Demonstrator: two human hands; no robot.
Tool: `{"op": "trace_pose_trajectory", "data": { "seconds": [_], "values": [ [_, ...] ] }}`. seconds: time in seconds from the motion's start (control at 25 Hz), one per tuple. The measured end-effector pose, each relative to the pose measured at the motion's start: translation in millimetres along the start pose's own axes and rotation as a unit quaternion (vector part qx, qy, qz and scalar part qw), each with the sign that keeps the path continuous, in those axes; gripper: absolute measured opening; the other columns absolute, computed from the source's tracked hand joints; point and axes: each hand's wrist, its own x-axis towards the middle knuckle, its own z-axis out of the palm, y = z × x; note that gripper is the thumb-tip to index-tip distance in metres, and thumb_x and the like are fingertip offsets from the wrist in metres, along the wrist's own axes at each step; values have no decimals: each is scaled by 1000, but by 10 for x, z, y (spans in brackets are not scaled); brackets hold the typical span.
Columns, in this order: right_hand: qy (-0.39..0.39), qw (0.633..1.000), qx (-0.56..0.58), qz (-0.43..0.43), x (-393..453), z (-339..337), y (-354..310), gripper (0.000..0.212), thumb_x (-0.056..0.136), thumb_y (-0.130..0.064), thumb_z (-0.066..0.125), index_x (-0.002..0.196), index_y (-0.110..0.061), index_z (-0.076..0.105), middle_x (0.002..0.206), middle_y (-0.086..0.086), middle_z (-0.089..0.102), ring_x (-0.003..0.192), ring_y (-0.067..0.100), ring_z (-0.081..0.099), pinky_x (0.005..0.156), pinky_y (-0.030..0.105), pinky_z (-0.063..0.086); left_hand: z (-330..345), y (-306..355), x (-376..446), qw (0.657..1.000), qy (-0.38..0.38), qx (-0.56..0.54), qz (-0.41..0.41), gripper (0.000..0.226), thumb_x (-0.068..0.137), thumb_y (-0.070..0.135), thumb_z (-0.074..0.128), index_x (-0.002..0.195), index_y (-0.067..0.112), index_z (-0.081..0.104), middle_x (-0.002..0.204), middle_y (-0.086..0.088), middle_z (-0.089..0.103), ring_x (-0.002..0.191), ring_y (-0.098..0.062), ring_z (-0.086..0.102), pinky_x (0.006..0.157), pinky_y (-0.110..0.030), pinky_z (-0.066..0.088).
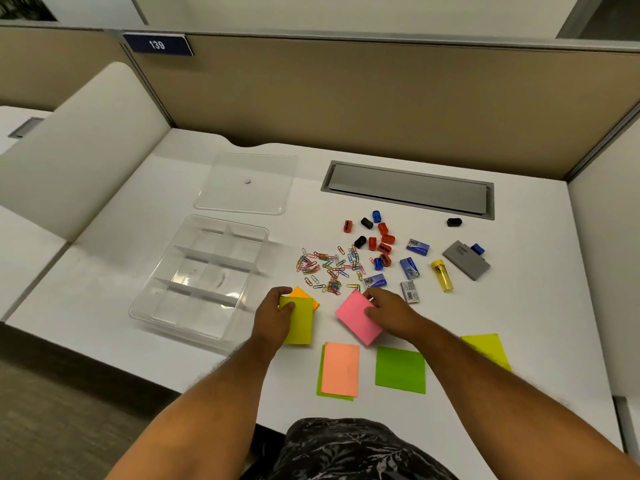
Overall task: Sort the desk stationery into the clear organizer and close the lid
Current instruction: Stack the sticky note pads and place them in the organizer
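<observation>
The clear organizer (199, 282) sits open on the white desk, its divided compartments holding nothing. Its clear lid (246, 183) lies flat behind it. My left hand (275, 311) grips a yellow-green sticky pad (299, 323) lying on an orange pad (302, 292), just right of the organizer. My right hand (388, 311) grips a pink sticky pad (356, 318). Nearer to me lie a salmon pad on a green one (340, 368), a green pad (400, 370) and a yellow-green pad (486, 348).
Coloured paper clips (327, 268) are scattered beyond my hands. Behind them lie several small sharpeners (375, 239), staple boxes (408, 268), a yellow lead tube (442, 275) and a grey case (465, 259). A grey cable hatch (408, 188) is set into the desk at the back.
</observation>
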Motion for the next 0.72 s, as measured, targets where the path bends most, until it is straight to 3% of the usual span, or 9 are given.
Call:
{"op": "trace_pose_trajectory", "data": {
  "seconds": [0.12, 0.28, 0.36, 0.52, 0.6, 0.72],
  "values": [
    [16, 999, 20, 22, -50, 44, -66, 26, 98, -13, 52, 121, -20, 60, 122, 7, 64, 104, 23, 59, 76, 33, 43, -14, 31, -89, 996, 18, 77, 28, 35, 98, 10, 57, 131, 21, 57, 115, 0, 61, 102, -21, 58, 85, -30, 46],
    [-54, 997, -53, 9, -148, 143, -137, 35, 94, -4, 48, 124, -13, 63, 131, 10, 63, 113, 25, 58, 83, 33, 44, -84, 115, -90, 994, -2, 111, 13, 52, 86, -1, 60, 132, 23, 54, 107, 0, 60, 92, -21, 59, 72, -27, 46],
    [-92, 993, -76, 9, -236, 218, -192, 38, 94, -2, 48, 127, -11, 62, 134, 11, 60, 118, 26, 57, 85, 32, 44, -99, 139, -37, 989, -20, 143, 26, 47, 83, 0, 62, 124, 21, 60, 107, -2, 66, 91, -22, 61, 70, -26, 45],
    [-109, 988, -102, 44, -351, 473, -276, 36, 93, -7, 53, 128, -10, 60, 133, 11, 58, 115, 24, 57, 87, 32, 48, -100, 129, 114, 968, -59, 231, 81, 33, 84, 8, 68, 116, 16, 64, 116, -8, 66, 106, -28, 62, 85, -31, 47],
    [-82, 991, -69, 78, -380, 581, -295, 33, 92, -7, 55, 124, -11, 58, 127, 10, 58, 114, 26, 58, 93, 36, 53, -127, 116, 204, 954, -70, 271, 103, 36, 86, 16, 70, 121, 15, 63, 125, -7, 59, 115, -29, 57, 95, -36, 47],
    [-45, 989, -23, 137, -427, 692, -320, 33, 89, -11, 64, 121, -13, 57, 120, 8, 59, 111, 26, 60, 96, 43, 57, -186, 38, 319, 923, -99, 352, 121, 48, 83, 34, 76, 125, 17, 60, 129, -6, 52, 120, -29, 50, 97, -43, 49]
  ]
}}
